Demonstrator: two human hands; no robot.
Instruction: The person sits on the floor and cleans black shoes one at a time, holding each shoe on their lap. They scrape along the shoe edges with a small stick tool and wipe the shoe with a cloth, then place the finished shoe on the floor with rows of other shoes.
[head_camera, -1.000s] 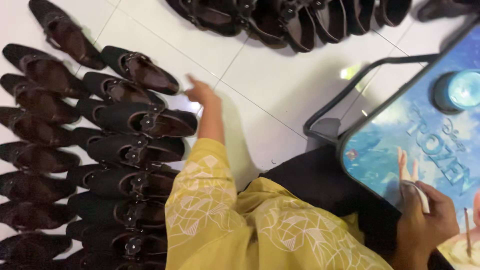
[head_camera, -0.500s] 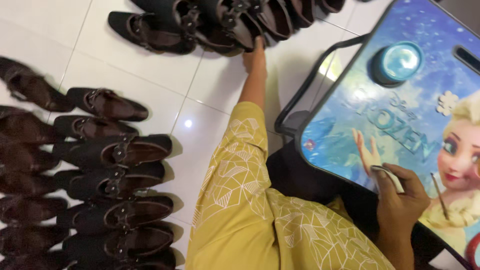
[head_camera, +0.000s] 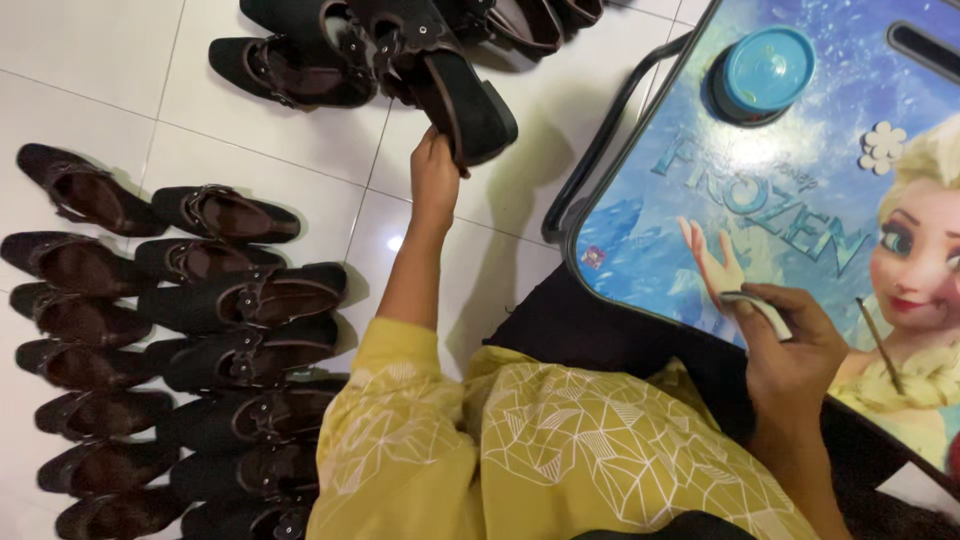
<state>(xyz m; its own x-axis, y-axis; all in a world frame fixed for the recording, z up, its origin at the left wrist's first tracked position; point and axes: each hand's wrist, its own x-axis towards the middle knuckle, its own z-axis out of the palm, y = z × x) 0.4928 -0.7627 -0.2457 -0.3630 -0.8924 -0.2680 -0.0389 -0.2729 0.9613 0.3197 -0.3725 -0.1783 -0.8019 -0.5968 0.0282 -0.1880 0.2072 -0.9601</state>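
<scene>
Left hand (head_camera: 435, 170) clamped on black block-heeled shoe (head_camera: 430, 70) (lifted from row); right hand (head_camera: 790, 345) pinched on small white pad (head_camera: 757, 308); pick-up step judged underway, steady carry needed.

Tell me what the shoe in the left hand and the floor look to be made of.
Shoe: seemingly dark leather or a synthetic like it, matte, with metal studs on the strap; which one is unclear. Floor: glazed white tile, probably ceramic, showing grout lines and a bright glint of light.

So in my left grip there's one black heeled shoe (head_camera: 440, 75). Floor's got roughly fourteen dark shoes (head_camera: 240, 300) in two columns. On the desk (head_camera: 700, 230): one blue lid (head_camera: 768, 68), one thin stick (head_camera: 880, 345).
</scene>
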